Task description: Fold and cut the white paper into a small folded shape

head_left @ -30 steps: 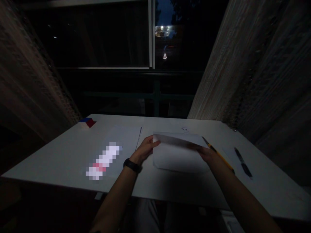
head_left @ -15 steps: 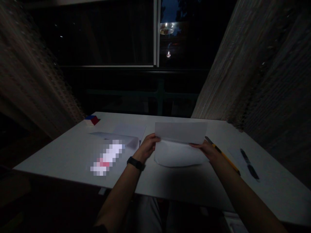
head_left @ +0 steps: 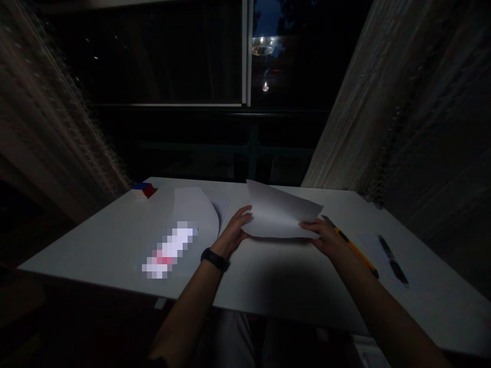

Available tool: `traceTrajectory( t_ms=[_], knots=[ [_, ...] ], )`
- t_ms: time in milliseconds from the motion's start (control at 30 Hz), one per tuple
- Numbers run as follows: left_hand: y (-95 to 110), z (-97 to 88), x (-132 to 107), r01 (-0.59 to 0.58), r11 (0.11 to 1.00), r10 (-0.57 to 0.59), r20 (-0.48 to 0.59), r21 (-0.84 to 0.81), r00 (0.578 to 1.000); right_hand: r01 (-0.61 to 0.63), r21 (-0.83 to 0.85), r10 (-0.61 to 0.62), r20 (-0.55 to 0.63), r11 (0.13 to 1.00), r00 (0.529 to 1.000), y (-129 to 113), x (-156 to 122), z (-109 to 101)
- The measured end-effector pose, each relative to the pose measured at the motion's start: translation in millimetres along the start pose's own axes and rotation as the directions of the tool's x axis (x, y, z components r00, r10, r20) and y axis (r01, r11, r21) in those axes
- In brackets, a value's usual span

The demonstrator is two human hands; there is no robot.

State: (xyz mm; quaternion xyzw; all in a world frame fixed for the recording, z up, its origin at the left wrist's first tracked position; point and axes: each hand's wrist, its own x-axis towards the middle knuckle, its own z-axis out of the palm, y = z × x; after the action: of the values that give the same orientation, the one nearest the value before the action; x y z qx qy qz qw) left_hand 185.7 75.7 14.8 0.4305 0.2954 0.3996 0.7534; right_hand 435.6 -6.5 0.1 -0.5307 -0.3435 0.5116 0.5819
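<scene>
A white sheet of paper (head_left: 280,212) is held up over the middle of the table, tilted and slightly curved, its far left corner raised. My left hand (head_left: 236,227) grips its left edge, with a black band on the wrist. On the right edge, my right hand (head_left: 322,235) pinches the paper between thumb and fingers. A yellow utility knife (head_left: 356,253) lies just right of my right hand. Left of my left hand rests another sheet (head_left: 194,204) with a curled edge, partly under a bright phone-like object (head_left: 171,250) that is pixelated.
The white table (head_left: 95,245) stands before a dark window (head_left: 161,56). A black pen (head_left: 393,260) lies at the right on a pale slip. A blue, red and white cube (head_left: 143,190) sits at the far left corner. Curtains (head_left: 341,102) hang on both sides.
The paper in my hands has gone from a folded-over shape with a drooping lower part to a single tilted sheet. The curled sheet at left has shifted its curve, its far edge now lying farther back.
</scene>
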Motion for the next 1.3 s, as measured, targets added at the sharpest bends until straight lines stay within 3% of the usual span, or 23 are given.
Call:
traceTrajectory(
  t_ms=[233, 433, 567, 733, 833, 933, 1067, 1133, 1300],
  knots=[
    [2, -4.3, 3, 0.142, 0.99, -0.14, 0.054, -0.027, 0.989, -0.056, 0.063, 0.058, -0.03, 0.996, 0.998, 7, 8, -5],
    [2, -5.8, 4, 0.036, 0.985, -0.045, -0.048, -0.17, 0.998, 0.086, 0.069, -0.08, -0.088, 0.994, 0.993, 15, 15, -2],
    [4, -4.2, 4, -0.005, 0.967, -0.005, -0.037, -0.256, 0.999, 0.1, 0.051, -0.094, -0.108, 0.994, 0.99, 15, 13, 4],
    [2, -5.2, 7, -0.017, 0.977, -0.007, -0.111, -0.212, 0.994, 0.13, 0.029, -0.126, -0.116, 0.991, 0.985, 17, 12, 7],
    [-5, -5.9, 11, -0.113, 0.993, 0.103, -0.191, -0.04, 0.976, 0.11, 0.024, -0.109, -0.052, 0.994, 0.993, 13, 9, 4],
    [-11, -7.3, 13, -0.185, 0.982, 0.191, -0.229, 0.048, 0.955, 0.051, 0.008, -0.052, 0.11, 0.999, 0.993, 2, 0, -3],
    [-11, -8.5, 13, -0.225, 0.97, 0.241, -0.225, 0.094, 0.944, -0.07, 0.04, 0.046, 0.427, 0.997, 0.903, -14, -13, -13],
    [-9, -7.0, 12, -0.209, 0.97, 0.231, -0.211, 0.12, 0.95, -0.109, 0.067, 0.064, 0.477, 0.992, 0.877, -16, -16, -15],
    [-3, -0.4, 7, -0.134, 0.98, 0.156, -0.154, 0.145, 0.976, -0.086, 0.136, 0.006, 0.502, 0.987, 0.865, -19, -23, -18]
  ],
)
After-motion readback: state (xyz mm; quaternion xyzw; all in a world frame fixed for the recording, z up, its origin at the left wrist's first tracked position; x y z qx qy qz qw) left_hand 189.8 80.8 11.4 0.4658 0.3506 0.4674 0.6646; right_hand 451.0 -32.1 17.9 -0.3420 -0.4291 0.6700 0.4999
